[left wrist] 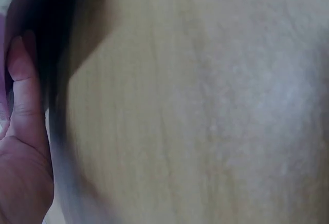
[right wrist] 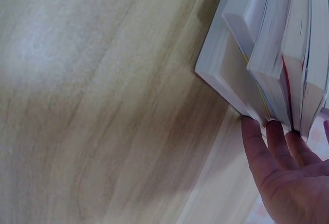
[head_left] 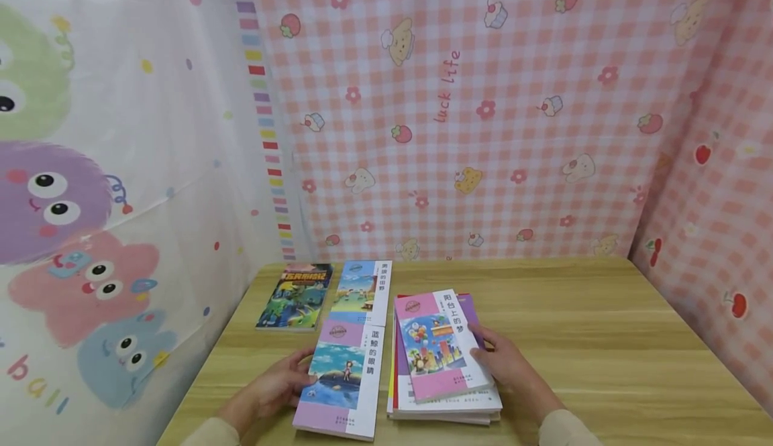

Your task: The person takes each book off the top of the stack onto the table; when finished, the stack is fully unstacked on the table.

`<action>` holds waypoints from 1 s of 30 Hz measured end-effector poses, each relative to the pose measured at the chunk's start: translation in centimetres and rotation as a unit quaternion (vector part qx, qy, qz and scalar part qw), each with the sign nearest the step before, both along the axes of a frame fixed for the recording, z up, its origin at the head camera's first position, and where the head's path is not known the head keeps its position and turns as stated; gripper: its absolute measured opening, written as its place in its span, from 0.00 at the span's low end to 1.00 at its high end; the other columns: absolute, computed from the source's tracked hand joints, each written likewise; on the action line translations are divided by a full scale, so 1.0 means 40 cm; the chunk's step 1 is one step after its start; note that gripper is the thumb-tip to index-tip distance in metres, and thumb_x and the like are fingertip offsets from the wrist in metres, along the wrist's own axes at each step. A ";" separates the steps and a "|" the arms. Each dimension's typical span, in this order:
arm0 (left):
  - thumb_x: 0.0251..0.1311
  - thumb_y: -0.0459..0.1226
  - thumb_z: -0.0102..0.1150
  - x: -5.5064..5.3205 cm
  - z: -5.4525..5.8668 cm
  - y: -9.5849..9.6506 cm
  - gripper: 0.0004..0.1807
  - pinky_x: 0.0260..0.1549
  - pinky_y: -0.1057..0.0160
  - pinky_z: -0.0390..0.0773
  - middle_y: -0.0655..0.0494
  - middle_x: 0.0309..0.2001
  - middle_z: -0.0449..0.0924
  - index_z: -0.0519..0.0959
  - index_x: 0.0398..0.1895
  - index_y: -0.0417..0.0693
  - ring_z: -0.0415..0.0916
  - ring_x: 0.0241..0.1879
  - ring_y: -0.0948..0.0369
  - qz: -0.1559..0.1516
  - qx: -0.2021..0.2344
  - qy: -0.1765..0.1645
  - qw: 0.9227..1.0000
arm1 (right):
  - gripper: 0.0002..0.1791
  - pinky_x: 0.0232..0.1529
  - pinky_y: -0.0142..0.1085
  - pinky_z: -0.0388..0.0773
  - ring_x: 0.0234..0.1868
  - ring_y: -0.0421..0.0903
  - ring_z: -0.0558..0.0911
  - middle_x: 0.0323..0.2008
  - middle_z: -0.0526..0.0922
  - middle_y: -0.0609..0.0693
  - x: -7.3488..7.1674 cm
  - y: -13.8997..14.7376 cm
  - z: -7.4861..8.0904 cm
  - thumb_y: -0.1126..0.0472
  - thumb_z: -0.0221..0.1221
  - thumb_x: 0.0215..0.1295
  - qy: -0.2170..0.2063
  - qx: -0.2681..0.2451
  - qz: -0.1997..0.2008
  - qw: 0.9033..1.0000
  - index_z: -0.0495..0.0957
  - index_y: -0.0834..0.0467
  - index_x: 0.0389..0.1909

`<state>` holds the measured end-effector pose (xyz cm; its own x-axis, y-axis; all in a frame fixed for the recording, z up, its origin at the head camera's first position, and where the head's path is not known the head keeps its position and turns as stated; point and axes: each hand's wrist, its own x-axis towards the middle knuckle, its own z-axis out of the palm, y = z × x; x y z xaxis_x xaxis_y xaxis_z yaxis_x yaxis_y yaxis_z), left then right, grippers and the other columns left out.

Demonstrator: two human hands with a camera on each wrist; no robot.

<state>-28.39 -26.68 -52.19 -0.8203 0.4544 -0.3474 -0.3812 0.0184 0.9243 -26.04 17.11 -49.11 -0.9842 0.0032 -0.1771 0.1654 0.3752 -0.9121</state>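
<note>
A pink-and-white paperback book (head_left: 338, 372) with a sea picture lies at the front, its far edge meeting the book behind. My left hand (head_left: 284, 382) grips its left edge, thumb on the cover and fingers partly hidden. To the right, another pink-and-white paperback (head_left: 431, 345) with a balloon picture lies slightly turned on a stack of books (head_left: 453, 412). My right hand (head_left: 504, 362) holds that top book at its right edge, thumb on the cover. In the right wrist view, several fingertips (right wrist: 250, 126) touch the edges of the stacked books.
A blue-and-white book (head_left: 356, 292) lies behind the left-hand book. Left of it lies a dark green comic-style book (head_left: 294, 298). The wooden table (head_left: 580, 339) extends to the right. Patterned cloths (head_left: 483, 131) hang behind and at both sides.
</note>
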 end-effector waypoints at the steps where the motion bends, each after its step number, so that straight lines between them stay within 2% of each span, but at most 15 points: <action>1: 0.65 0.28 0.57 0.000 0.000 0.002 0.46 0.47 0.44 0.81 0.44 0.65 0.72 0.39 0.78 0.38 0.81 0.50 0.47 0.001 -0.002 -0.003 1.000 | 0.29 0.50 0.50 0.79 0.59 0.67 0.75 0.70 0.59 0.72 0.000 0.000 0.000 0.66 0.54 0.72 -0.001 0.005 0.000 1.000 0.64 0.56 0.73; 10: 0.64 0.28 0.58 -0.002 0.005 0.014 0.46 0.47 0.44 0.80 0.41 0.63 0.73 0.41 0.78 0.36 0.81 0.50 0.46 0.019 -0.028 -0.015 0.999 | 0.28 0.57 0.56 0.73 0.64 0.70 0.69 0.71 0.58 0.70 0.001 0.001 0.001 0.66 0.53 0.73 0.000 0.019 0.007 1.000 0.64 0.56 0.73; 13: 0.64 0.28 0.60 -0.001 0.013 0.015 0.45 0.47 0.45 0.81 0.40 0.60 0.75 0.43 0.77 0.34 0.81 0.49 0.47 0.021 -0.056 -0.008 0.998 | 0.28 0.59 0.58 0.71 0.65 0.71 0.67 0.71 0.58 0.70 0.001 0.001 0.001 0.66 0.53 0.73 0.001 0.020 0.008 1.000 0.64 0.56 0.73; 15: 0.64 0.30 0.60 0.000 0.020 0.015 0.44 0.46 0.47 0.81 0.40 0.57 0.77 0.46 0.77 0.32 0.81 0.48 0.49 0.014 -0.090 0.012 0.996 | 0.28 0.59 0.58 0.71 0.65 0.70 0.67 0.71 0.58 0.70 0.001 0.001 0.001 0.66 0.53 0.73 0.001 0.020 0.008 1.000 0.64 0.56 0.73; 18: 0.65 0.35 0.61 0.000 0.034 0.011 0.39 0.43 0.50 0.82 0.43 0.50 0.79 0.54 0.74 0.31 0.80 0.45 0.52 0.000 -0.167 0.067 0.984 | 0.29 0.57 0.56 0.74 0.64 0.70 0.69 0.71 0.58 0.70 0.001 0.000 0.001 0.66 0.53 0.73 0.003 0.015 0.008 1.000 0.64 0.56 0.73; 21: 0.66 0.38 0.61 -0.003 0.048 0.006 0.33 0.39 0.52 0.82 0.47 0.46 0.78 0.64 0.70 0.32 0.77 0.43 0.54 -0.004 -0.244 0.123 0.962 | 0.28 0.56 0.55 0.75 0.63 0.69 0.70 0.71 0.58 0.70 -0.001 0.000 0.000 0.66 0.54 0.73 0.006 0.016 0.008 1.000 0.64 0.57 0.73; 22: 0.66 0.38 0.61 -0.004 0.052 0.004 0.30 0.38 0.53 0.82 0.47 0.45 0.77 0.66 0.68 0.34 0.76 0.42 0.54 0.001 -0.263 0.133 0.956 | 0.28 0.56 0.55 0.75 0.63 0.69 0.70 0.71 0.58 0.70 0.000 0.000 0.000 0.66 0.54 0.73 0.004 0.016 0.006 1.000 0.64 0.56 0.73; 24: 0.67 0.38 0.60 -0.010 0.057 0.003 0.28 0.37 0.53 0.82 0.48 0.45 0.77 0.69 0.66 0.34 0.75 0.42 0.54 0.015 -0.285 0.143 0.948 | 0.28 0.55 0.54 0.76 0.62 0.69 0.71 0.71 0.59 0.71 -0.002 0.000 -0.001 0.66 0.54 0.73 0.007 0.017 0.006 1.000 0.64 0.57 0.73; 25: 0.67 0.38 0.60 -0.013 0.058 0.003 0.27 0.37 0.54 0.82 0.48 0.45 0.76 0.70 0.66 0.34 0.75 0.42 0.55 0.023 -0.291 0.147 0.945 | 0.28 0.55 0.54 0.76 0.62 0.69 0.71 0.71 0.59 0.70 -0.002 0.000 -0.001 0.66 0.54 0.73 0.006 0.016 0.005 1.000 0.65 0.57 0.73; 27: 0.67 0.38 0.60 -0.020 0.060 0.006 0.27 0.37 0.54 0.83 0.47 0.46 0.76 0.70 0.66 0.34 0.76 0.41 0.55 0.038 -0.288 0.149 0.945 | 0.28 0.55 0.54 0.76 0.62 0.69 0.71 0.70 0.59 0.71 -0.002 0.000 -0.001 0.67 0.54 0.72 0.010 0.014 0.005 1.000 0.65 0.58 0.73; 30: 0.68 0.37 0.59 -0.027 0.065 0.018 0.28 0.38 0.53 0.83 0.46 0.47 0.77 0.68 0.67 0.33 0.78 0.41 0.54 0.038 -0.274 0.161 0.947 | 0.29 0.57 0.55 0.74 0.63 0.70 0.70 0.71 0.58 0.70 -0.001 0.000 -0.001 0.67 0.53 0.72 0.012 0.018 0.006 1.000 0.64 0.59 0.73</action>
